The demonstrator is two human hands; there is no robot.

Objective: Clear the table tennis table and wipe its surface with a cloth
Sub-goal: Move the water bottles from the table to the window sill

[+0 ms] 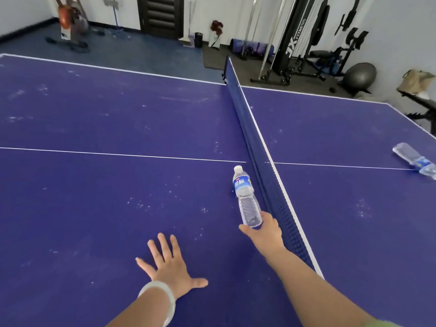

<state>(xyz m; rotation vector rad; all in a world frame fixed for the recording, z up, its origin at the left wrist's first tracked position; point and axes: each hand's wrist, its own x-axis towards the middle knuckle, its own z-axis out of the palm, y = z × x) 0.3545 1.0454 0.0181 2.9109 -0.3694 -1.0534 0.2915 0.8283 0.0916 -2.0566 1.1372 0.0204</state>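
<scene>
R hand (264, 230) curls round the base of the water bottle (245, 194), cap pointing away from it; L hand (169, 267) lies flat, fingers spread, on the tabletop (94, 197). Bottle looks thin plastic, prob. light & crushable: a mid-body grip by the label would be steadier.

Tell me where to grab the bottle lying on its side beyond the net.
Take the lying bottle round its clear body, reaching down from above across its width: it lies flat on the table, so only the top and sides are free.
</scene>
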